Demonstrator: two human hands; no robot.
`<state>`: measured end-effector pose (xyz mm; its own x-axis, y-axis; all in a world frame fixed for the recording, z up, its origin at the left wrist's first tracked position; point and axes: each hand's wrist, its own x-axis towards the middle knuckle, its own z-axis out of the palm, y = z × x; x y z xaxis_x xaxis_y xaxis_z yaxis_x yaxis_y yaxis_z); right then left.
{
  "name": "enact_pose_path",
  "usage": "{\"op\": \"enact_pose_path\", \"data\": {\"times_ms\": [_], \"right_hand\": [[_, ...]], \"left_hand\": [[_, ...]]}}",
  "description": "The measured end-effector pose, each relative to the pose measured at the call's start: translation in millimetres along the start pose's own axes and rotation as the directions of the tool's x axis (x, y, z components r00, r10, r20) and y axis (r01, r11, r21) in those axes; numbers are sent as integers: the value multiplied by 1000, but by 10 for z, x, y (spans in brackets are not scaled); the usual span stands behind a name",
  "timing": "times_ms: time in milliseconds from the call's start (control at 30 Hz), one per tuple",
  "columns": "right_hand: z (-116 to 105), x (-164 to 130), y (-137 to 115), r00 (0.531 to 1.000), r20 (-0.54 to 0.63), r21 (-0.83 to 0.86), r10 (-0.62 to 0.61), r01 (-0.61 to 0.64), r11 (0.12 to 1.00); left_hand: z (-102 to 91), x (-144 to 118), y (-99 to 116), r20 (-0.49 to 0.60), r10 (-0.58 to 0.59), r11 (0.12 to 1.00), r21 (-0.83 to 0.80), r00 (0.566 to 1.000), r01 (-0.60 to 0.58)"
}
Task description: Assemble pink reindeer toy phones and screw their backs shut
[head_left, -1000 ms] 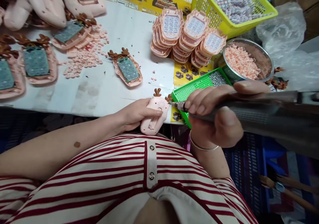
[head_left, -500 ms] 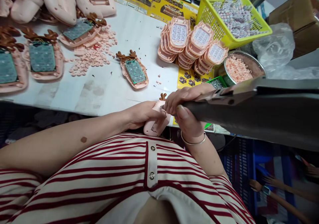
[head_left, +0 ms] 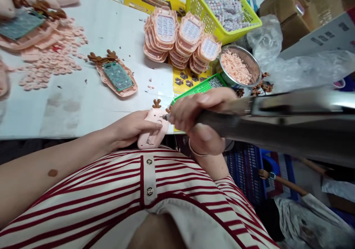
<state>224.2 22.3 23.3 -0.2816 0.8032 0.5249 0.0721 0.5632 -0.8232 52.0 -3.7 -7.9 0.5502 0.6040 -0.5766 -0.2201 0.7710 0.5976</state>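
At the table's near edge, my left hand (head_left: 129, 128) is closed around a pink toy phone casing (head_left: 151, 136) with small brown antlers, its back face up. A slot and several holes show in that face. My right hand (head_left: 203, 110) wraps the front of a dark power screwdriver (head_left: 246, 129), which reaches off to the right, blurred. Its thin bit lies over the upper part of the casing; whether it touches a screw I cannot make out. Beyond my hands, a pink antlered half shell (head_left: 118, 75) with a green circuit board lies on the table.
Stacked pink front shells (head_left: 166, 29) stand behind, beside a yellow basket (head_left: 191, 5) of keypad pieces. Right of them are a metal bowl (head_left: 259, 70) of pink parts and a green tray (head_left: 194, 88) with screws. Loose pink parts (head_left: 59, 57) lie left. A co-worker's arm (head_left: 288, 185) shows lower right.
The view has swung to the right, so everything sits further left. More of the screwdriver bit and of the casing's back now shows between my hands. Both grips stay the same.
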Motion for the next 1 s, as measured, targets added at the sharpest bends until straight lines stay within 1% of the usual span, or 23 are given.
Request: {"op": "enact_pose_path", "data": {"times_ms": [33,100,133,200,267,367,467,533,633,767,867,1000], "right_hand": [[-89,7,-24,996,-63,-13,-56,55,998],[-278,17,-24,960,-205,-35,-192,189,981],[-367,15,5,942,-257,-72,-215,204,976],[-511,-15,112,920,-334,-128,-205,171,977],[-601,-69,245,914,-379,-153,-147,95,984],[-656,-143,397,912,-392,-156,-118,60,986],[-676,-164,453,918,-381,-120,-111,69,990],[-684,-158,462,912,-392,-67,-118,100,993],[-689,-154,481,907,-401,9,-129,145,989],[-683,-153,492,916,-382,34,-121,145,989],[-660,-125,397,913,-388,25,-127,148,989],[-526,-65,71,875,-449,39,-181,222,974]], "left_hand": [[8,-24,5,-29,-11,1000,-23,1000,10],[14,-80,11,-43,-56,997,-60,998,53],[11,-108,10,-34,-81,994,-73,996,79],[-3,-154,-4,-5,-124,989,-80,992,123],[-16,-177,-22,5,-127,988,-84,992,127],[-9,-167,-31,-58,-98,988,-128,994,90],[33,-131,-4,-164,-42,981,-192,986,10],[73,-109,22,-213,-1,975,-216,977,-46],[127,-89,44,-231,29,971,-226,972,-82],[152,-73,38,-225,39,959,-266,974,-100],[144,-56,37,-235,53,949,-292,971,-123],[145,-18,39,-273,75,937,-311,959,-161]]}}
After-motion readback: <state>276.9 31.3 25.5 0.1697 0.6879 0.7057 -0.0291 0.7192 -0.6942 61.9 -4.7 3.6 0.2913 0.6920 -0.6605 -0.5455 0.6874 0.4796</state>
